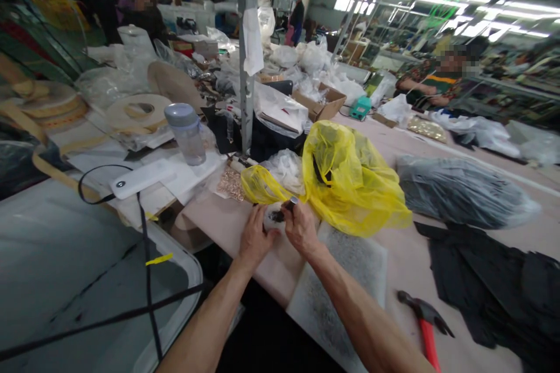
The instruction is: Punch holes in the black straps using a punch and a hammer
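Note:
Just in front of the yellow plastic bag (350, 175), my left hand (255, 237) is closed around a small white round container (270, 218) with black stuff or marks on it. My right hand (301, 226) grips a short dark cylindrical tool (291, 204) with a pale round end, held against the container's right side. The tool's lower end is hidden by my fingers. Beneath my right forearm lies a grey speckled slab (345, 285). A pile of small copper-coloured metal pieces (231, 185) sits behind my left hand.
A claw hammer (424, 315) with a red handle lies at the right, near black fabric pieces (485, 285). A plastic-wrapped bundle (464, 189) is behind them. At left stand a water bottle (187, 134), tape rolls (137, 111) and a large bin (192, 268). A metal post (245, 70) rises behind.

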Available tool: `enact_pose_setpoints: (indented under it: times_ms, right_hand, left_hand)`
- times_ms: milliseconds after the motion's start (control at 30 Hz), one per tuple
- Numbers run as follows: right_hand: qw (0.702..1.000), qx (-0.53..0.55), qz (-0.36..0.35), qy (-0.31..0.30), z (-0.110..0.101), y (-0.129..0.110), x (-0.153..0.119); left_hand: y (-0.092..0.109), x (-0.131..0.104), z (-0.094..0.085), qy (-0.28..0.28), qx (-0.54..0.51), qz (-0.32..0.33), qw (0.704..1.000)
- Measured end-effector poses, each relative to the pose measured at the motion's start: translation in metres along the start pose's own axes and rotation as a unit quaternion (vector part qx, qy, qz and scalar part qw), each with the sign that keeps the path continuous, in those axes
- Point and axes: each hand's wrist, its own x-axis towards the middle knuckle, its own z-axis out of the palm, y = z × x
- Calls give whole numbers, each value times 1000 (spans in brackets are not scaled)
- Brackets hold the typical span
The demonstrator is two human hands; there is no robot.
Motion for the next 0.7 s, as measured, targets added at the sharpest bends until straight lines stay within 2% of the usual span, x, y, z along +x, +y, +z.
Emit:
enact_pose_setpoints:
  times_ms: [100,200,267,400,467,567,633,700]
  right_hand:
    - [1000,13,-2,-13,2,4,1]
    - [997,37,6,62,-8,-3,4]
    - [996,40,16,82,-8,-4,3]
    - [999,38,30,-12,0,3,3]
    - [999,43,32,-6,0,6,5]
    - [997,45,28,49,-1,8,7]
    - [999,33,22,35,1,10,7]
    - [999,24,23,-8,4,10,8]
  left_hand:
    - [1,0,0,-1,12,-7,1000]
    - [1,-1,2,9,20,-13,1000]
    - [2,-1,1,7,20,-8,1000]
    - [3,-1,-1,-3,16,-2,1000]
    - [3,0,-1,3,8,-7,1000]
    - [3,0,0,9,3,-10,1000]
    - [3,0,1,6,5,-6,1000]
    - [3,0,0,3,5,-4,1000]
